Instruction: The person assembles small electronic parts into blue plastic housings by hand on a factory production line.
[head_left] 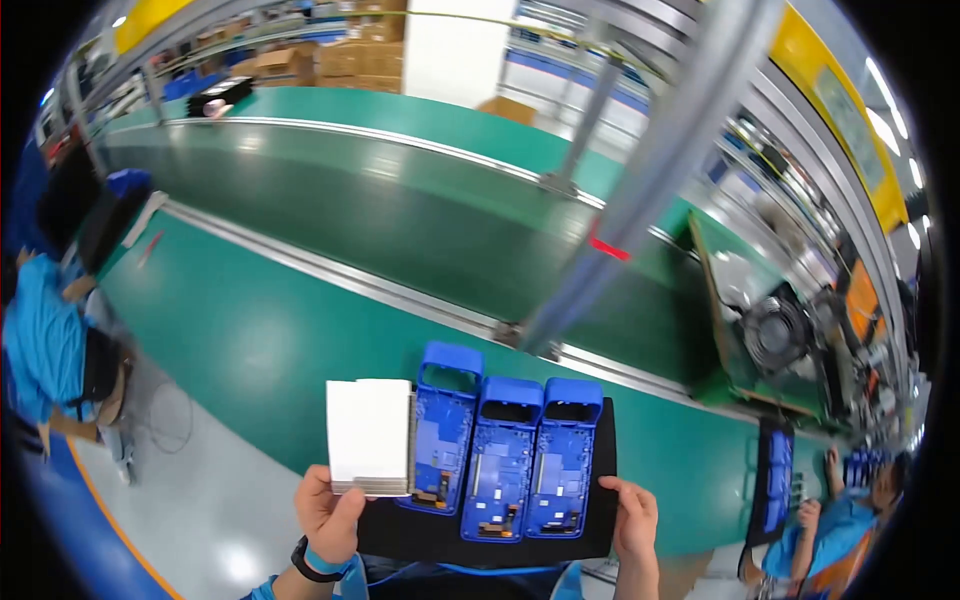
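Left hand (330, 515) clamps a white stack (368, 432) beside three blue cases (497, 470), all lying uncovered. Right hand (634, 515) touches the black mat (415, 538), grip unclear.

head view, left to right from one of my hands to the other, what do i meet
Left hand, white stack, leftmost blue housing, middle blue housing, rightmost blue housing, right hand.
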